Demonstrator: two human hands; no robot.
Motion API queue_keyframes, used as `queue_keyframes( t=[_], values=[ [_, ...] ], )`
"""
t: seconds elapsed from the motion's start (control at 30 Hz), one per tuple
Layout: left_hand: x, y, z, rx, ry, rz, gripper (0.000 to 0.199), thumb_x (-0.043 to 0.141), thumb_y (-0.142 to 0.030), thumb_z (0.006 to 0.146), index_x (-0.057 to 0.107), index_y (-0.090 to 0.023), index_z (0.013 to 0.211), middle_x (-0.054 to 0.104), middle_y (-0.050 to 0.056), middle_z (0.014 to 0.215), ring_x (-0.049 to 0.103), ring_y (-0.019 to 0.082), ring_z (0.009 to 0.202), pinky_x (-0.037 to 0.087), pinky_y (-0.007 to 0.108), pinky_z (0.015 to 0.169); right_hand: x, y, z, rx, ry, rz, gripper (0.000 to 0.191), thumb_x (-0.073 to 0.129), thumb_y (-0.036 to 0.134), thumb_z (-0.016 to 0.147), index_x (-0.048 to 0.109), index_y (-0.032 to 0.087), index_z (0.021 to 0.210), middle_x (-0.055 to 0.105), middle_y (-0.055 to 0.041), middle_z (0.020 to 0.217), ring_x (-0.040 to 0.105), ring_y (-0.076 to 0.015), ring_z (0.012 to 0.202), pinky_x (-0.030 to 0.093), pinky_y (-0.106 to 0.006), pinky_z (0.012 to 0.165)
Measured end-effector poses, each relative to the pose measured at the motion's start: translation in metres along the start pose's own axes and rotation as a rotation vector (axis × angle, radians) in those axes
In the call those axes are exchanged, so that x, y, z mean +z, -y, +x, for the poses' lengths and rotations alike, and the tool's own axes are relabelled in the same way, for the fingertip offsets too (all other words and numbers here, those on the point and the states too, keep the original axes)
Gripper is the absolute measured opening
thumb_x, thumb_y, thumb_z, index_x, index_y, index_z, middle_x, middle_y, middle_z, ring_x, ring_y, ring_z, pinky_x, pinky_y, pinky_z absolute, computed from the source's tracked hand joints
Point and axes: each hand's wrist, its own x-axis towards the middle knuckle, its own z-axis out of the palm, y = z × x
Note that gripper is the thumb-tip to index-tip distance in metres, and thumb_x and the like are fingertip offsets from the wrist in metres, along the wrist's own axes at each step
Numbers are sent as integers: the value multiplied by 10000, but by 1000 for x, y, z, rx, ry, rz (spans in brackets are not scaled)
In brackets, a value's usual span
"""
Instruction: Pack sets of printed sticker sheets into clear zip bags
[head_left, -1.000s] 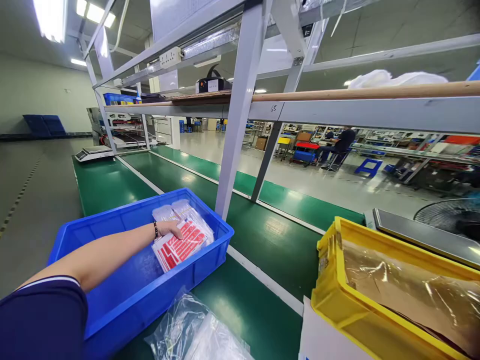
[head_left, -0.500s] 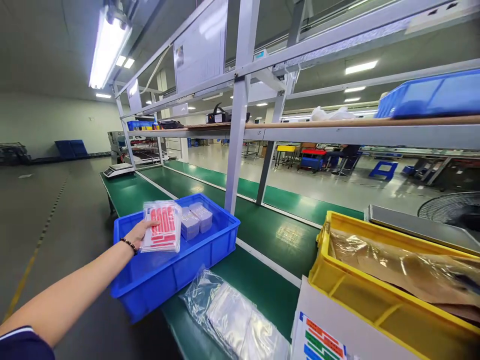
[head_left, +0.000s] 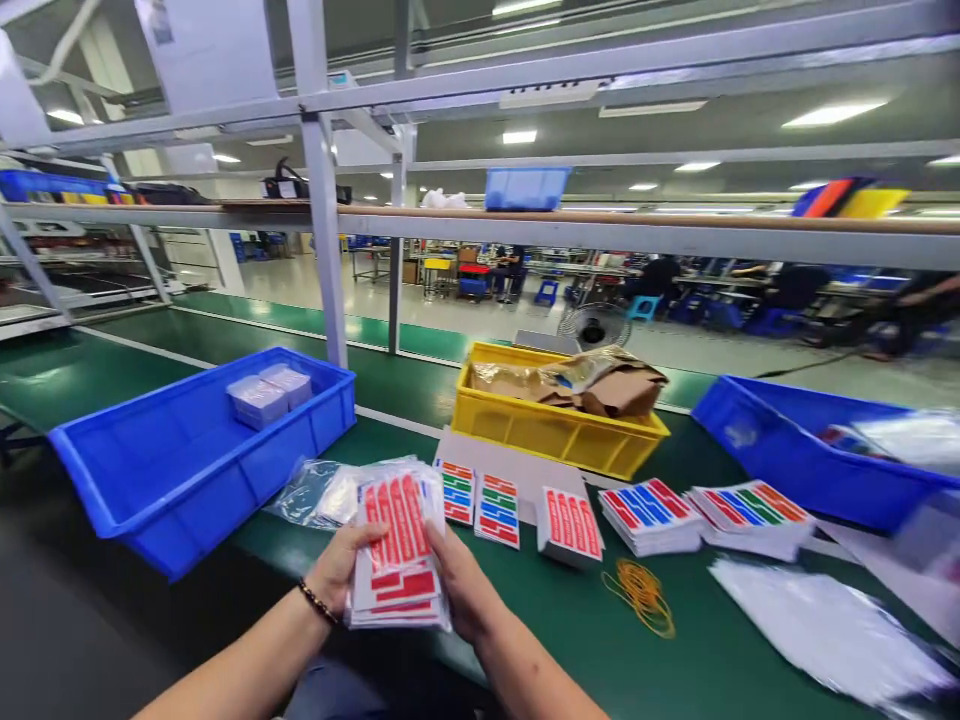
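Into both hands the action is gathered: a thick stack of red-printed packets (head_left: 401, 560) is held up at the near edge of the green tabletop (head_left: 555, 630). By the left hand (head_left: 339, 570), ringed at the wrist by a beaded bracelet (head_left: 319, 603), its left side is clamped, thumb pressed onto the printed face. By the right hand (head_left: 463, 585) the opposite side is pinched, thumb set along the edge; the fingers underneath are hidden by the packets. Just behind, a clear plastic bag (head_left: 313, 492) is partly covered by the stack. Off to the left, two small pale stacks (head_left: 259, 400) are held in the left blue bin (head_left: 202, 480). Over to the right, another red-printed pile (head_left: 570, 527) is seen, with yellow rubber bands (head_left: 641, 598) coiled near it, and a red-and-blue pile (head_left: 651, 515) and a multicoloured pile (head_left: 754, 510) are lined up alongside. Behind them, brown wrapping (head_left: 622, 388) is heaped in the yellow bin (head_left: 555, 432).
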Motion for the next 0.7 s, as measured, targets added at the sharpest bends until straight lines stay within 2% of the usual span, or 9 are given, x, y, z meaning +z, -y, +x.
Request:
queue_keyframes(
  t=[0.07, 0.13, 0.23, 0.3, 0.43, 0.5, 0.57, 0.63, 0.7],
  values=[
    [23, 19, 10, 186, 50, 123, 675, 690, -344, 519, 487, -163, 1137, 615, 149, 1148, 571, 352, 1066, 502, 458, 875, -6, 15, -12, 19, 70, 15, 721, 718, 503, 682, 460, 144, 1251, 580, -159, 1169, 587, -315, 1024, 456, -496, 905],
    [39, 27, 17, 358, 149, 260, 718, 760, -366, 499, 496, -174, 1138, 610, 136, 1163, 573, 342, 1059, 484, 449, 912, -25, 29, -30, -68, 81, -89, 684, 783, 432, 624, 505, 152, 1183, 604, -127, 1126, 580, -304, 1030, 435, -473, 938],
    [52, 32, 30, 476, 311, 508, 645, 789, -359, 546, 542, -172, 1113, 607, 115, 1168, 551, 317, 1090, 444, 424, 965, -67, 37, -50, -214, -22, -357, 594, 784, 367, 627, 523, 192, 1132, 600, -85, 1125, 546, -284, 1068, 400, -457, 977],
    [55, 42, 44, 523, 350, 620, 668, 782, -336, 591, 512, -189, 1184, 558, 111, 1239, 512, 306, 1143, 420, 417, 989, -96, 30, -54, -289, -107, -515, 530, 764, 315, 646, 536, 191, 1108, 583, -84, 1141, 516, -277, 1100, 366, -448, 1010],
    [58, 79, 75, 627, 271, 719, 951, 799, -329, 589, 275, -214, 1374, 426, 138, 1358, 407, 295, 1245, 299, 413, 1082, -143, -4, -51, -356, -143, -580, 571, 697, 316, 697, 478, 174, 1205, 522, -114, 1226, 458, -278, 1172, 322, -444, 1045],
    [62, 96, 84, 665, 216, 664, 1081, 784, -384, 608, 99, -215, 1428, 384, 152, 1378, 390, 288, 1258, 276, 405, 1091, -154, -17, -51, -350, -156, -550, 698, 679, 344, 714, 360, 183, 1314, 447, -120, 1316, 404, -270, 1231, 288, -440, 1070],
    [69, 104, 86, 691, 177, 581, 1153, 753, -463, 634, -33, -210, 1438, 339, 162, 1405, 372, 284, 1274, 271, 392, 1092, -155, -23, -50, -333, -182, -503, 862, 692, 347, 706, 196, 205, 1398, 383, -112, 1374, 358, -252, 1273, 252, -424, 1096],
    [78, 103, 85, 694, 168, 553, 1221, 740, -561, 606, -72, -187, 1439, 265, 179, 1446, 322, 294, 1308, 247, 383, 1102, -152, -21, -50, -318, -208, -438, 1048, 743, 358, 654, 53, 218, 1430, 346, -111, 1399, 339, -252, 1290, 238, -415, 1107],
    [85, 98, 83, 685, 184, 544, 1287, 721, -659, 546, -56, -163, 1444, 202, 194, 1471, 270, 312, 1333, 227, 384, 1110, -147, -15, -48, -318, -234, -377, 1182, 792, 428, 583, 3, 201, 1434, 315, -131, 1415, 321, -276, 1302, 236, -418, 1110]
  ],
)
